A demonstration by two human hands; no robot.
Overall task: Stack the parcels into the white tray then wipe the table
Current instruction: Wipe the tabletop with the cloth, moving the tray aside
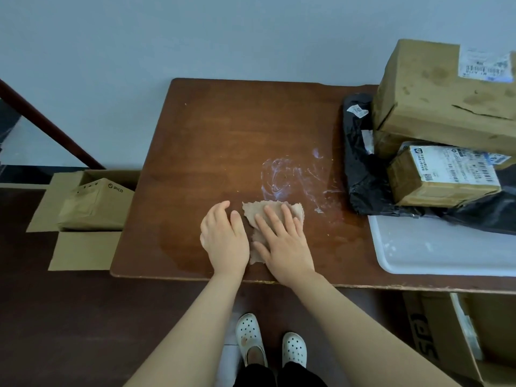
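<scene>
Our right hand (282, 238) presses flat on the cloth (255, 210), fingers straight. Our left hand (223, 238) lies relaxed beside it, holding nothing. The beige cloth is crumpled and ragged-edged.

White tray (435, 252) cut by right edge — parcels cover far part; label print (458, 166) unreadable.

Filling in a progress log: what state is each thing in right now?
Cloth: crumpled, pressed flat under right hand.
Left hand: open, resting on table beside cloth.
Table: white smear, not yet wiped.
Tray: loaded at far end, near end bare.
Large box: top of stack, dented.
Small box: tilted on black bag.
Floor carton: flaps open.
</scene>
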